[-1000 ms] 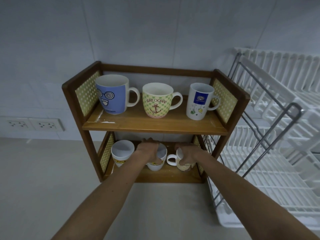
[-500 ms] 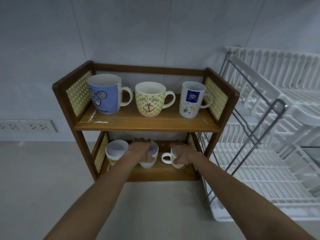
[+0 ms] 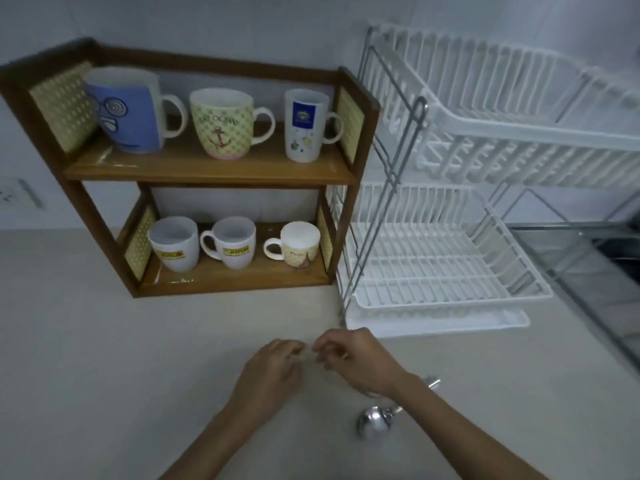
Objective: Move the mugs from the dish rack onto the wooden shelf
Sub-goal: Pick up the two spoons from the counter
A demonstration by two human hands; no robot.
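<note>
The wooden shelf (image 3: 207, 169) stands against the wall with three mugs per level. On top are a blue face mug (image 3: 124, 110), a green anchor mug (image 3: 221, 123) and a tall white mug (image 3: 304, 126). Below stand two white mugs with yellow labels (image 3: 175, 249) (image 3: 235, 242) and a small cream mug (image 3: 298, 244). The white two-tier dish rack (image 3: 450, 237) to the right holds no mugs. My left hand (image 3: 273, 372) and my right hand (image 3: 353, 358) hover over the counter in front, fingers loosely curled, fingertips close together, holding nothing.
A shiny metal object (image 3: 375, 419) lies on the pale counter (image 3: 104, 358) under my right forearm. A drip tray (image 3: 450, 322) sits beneath the rack. A steel sink edge (image 3: 588, 271) runs at the far right. Wall sockets (image 3: 17, 195) are at the left.
Both hands let go of the mugs on the lower level and drew back toward me over the counter. The view pulled back and tilted, showing more of the rack.
</note>
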